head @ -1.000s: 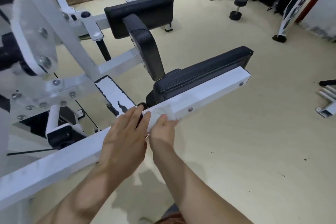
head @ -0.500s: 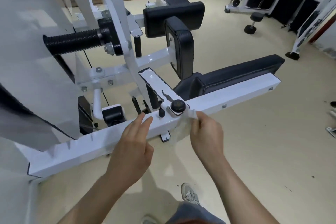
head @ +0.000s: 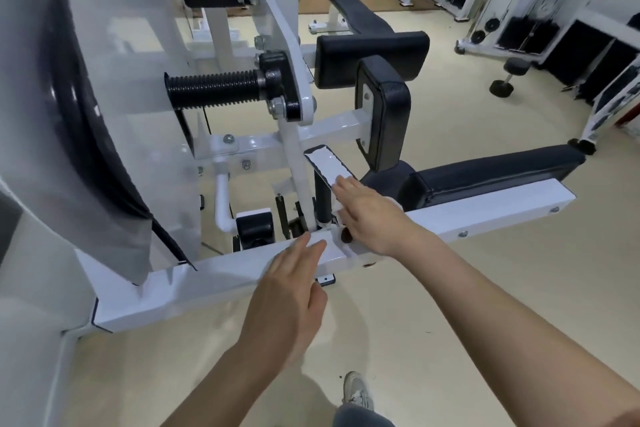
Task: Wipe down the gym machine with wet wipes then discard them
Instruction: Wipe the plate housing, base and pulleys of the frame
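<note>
Head view. Machine (head: pixel 485 215): on the floor (head: pixel 485 305), white frame, black pads (head: pixel 485 170).
Right hand (head: pixel 374 215): flat, fingers straight, pressed on the frame junction; a wipe beneath cannot be made out.
Left hand (head: pixel 291 291): fingers straight, tips on the beam.

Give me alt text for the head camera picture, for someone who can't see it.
A person's right hand lies flat on the white metal frame of a gym machine beside its black padded seat, while the left hand touches the same beam with straight fingertips. No wipe shows clearly.
</note>
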`<state>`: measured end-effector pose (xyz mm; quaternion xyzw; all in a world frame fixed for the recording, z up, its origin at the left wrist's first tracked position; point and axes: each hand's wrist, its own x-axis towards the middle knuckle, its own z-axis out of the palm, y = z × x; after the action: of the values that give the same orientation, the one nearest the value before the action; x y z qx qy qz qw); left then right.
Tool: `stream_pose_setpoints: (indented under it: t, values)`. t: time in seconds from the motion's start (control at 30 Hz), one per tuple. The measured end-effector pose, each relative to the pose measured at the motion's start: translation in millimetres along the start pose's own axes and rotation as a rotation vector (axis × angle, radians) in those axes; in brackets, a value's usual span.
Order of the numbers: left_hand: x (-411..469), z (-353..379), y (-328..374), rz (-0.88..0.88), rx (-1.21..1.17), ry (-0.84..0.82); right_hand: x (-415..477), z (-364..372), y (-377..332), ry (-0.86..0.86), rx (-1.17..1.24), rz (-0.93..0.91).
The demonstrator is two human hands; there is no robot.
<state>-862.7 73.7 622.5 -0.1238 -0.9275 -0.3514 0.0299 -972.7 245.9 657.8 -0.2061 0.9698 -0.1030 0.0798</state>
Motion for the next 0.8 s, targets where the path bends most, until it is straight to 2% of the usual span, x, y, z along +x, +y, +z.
stream_pose_setpoints:
  t: [0.1,0.2,0.37,0.47,0.53,0.63,0.67,0.73,0.8]
  values:
    - [6.9,-4.5,0.6,-0.074,-0.019,-0.028,-35.7,1.3,10.3,0.004,0.107,-0.064]
    - [23.6,-7.2,4.0,-0.156,-0.067,-0.041,-25.7,-2.9,28.8,-0.106,0.269,-0.077]
    - [51.8,-6.1,14.5,-0.389,-0.379,-0.026,41.9,-12.1,39.5,-0.326,0.002,-0.195]
    - [63.8,-0.7,21.3,-0.476,-0.464,0.05,88.4,-5.4,43.8,-0.215,-0.051,-0.251]
    - [72.9,2.7,28.3,-0.519,-0.484,0.076,117.1,0.6,43.5,-0.023,-0.024,-0.235]
    - [90.7,8.5,36.3,-0.53,-0.435,0.146,142.5,3.0,37.4,0.353,0.033,-0.273]
    - [97.6,9.5,37.6,-0.533,-0.417,0.173,146.1,2.1,37.3,0.394,0.09,-0.264]
    - [109.3,11.3,38.1,-0.537,-0.395,0.212,141.2,-0.4,38.0,0.277,0.17,-0.226]
    - [113.6,14.5,37.2,-0.539,-0.381,0.201,121.5,-0.9,45.1,0.188,0.174,-0.316]
